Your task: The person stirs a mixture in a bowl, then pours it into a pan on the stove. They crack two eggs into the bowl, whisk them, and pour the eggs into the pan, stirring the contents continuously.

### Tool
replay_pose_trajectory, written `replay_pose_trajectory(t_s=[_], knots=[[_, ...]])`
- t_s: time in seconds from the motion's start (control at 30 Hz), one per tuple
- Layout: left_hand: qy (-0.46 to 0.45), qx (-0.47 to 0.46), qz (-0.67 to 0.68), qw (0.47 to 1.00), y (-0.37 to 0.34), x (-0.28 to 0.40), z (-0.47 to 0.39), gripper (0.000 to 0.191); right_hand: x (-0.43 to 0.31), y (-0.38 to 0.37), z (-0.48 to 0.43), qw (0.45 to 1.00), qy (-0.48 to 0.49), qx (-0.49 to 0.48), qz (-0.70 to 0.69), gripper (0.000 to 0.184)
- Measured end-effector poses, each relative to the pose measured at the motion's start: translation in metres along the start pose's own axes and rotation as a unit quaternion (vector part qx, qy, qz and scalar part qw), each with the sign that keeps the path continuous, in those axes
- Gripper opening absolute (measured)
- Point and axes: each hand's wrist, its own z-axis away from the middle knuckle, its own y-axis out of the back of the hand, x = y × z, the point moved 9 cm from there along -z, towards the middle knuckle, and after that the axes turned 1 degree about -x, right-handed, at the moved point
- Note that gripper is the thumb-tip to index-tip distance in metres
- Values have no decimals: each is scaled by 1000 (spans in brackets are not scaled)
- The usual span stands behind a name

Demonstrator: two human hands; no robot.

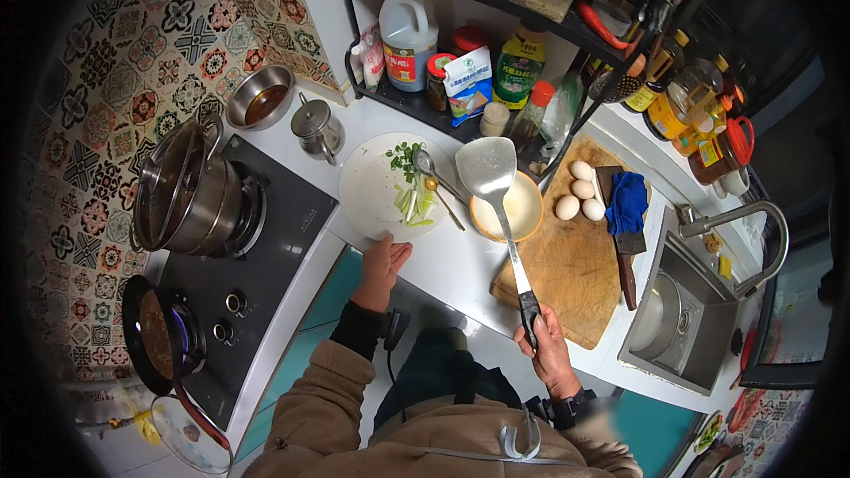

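Note:
My right hand [548, 349] grips the black handle of a metal spatula [488, 169], its wide blade raised over the counter and partly covering an orange-rimmed bowl [524, 206] of pale contents. At the front edge of a white plate [365, 179] is my left hand [382, 272], fingers extended and holding nothing; whether it touches the rim is unclear. Chopped green onion [408, 182] lies on that plate. A metal spoon [425, 162] and a small gold-coloured spoon [435, 189] rest across its right side.
A frying pan [156, 338] with brown contents sits over a lit burner, near a lidded steel pot [192, 199]. Several eggs [582, 189], a cleaver [625, 252] and a blue cloth [627, 202] lie on the wooden cutting board [551, 292]. The sink [704, 332] is at right.

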Motion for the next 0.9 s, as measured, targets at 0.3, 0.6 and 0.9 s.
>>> replay_pose_trajectory(t_s=[0.3, 0.6, 0.9], knots=[[-44, 25, -41, 998, 35, 34, -28, 19, 26, -69, -69, 999, 4, -4, -32, 28], [-68, 53, -100, 991, 54, 65, -20, 23, 79, -61, -112, 999, -20, 20, -41, 31], [-42, -24, -119, 992, 45, 75, -3, 23, 111, -53, -129, 998, -22, 37, -56, 43]])
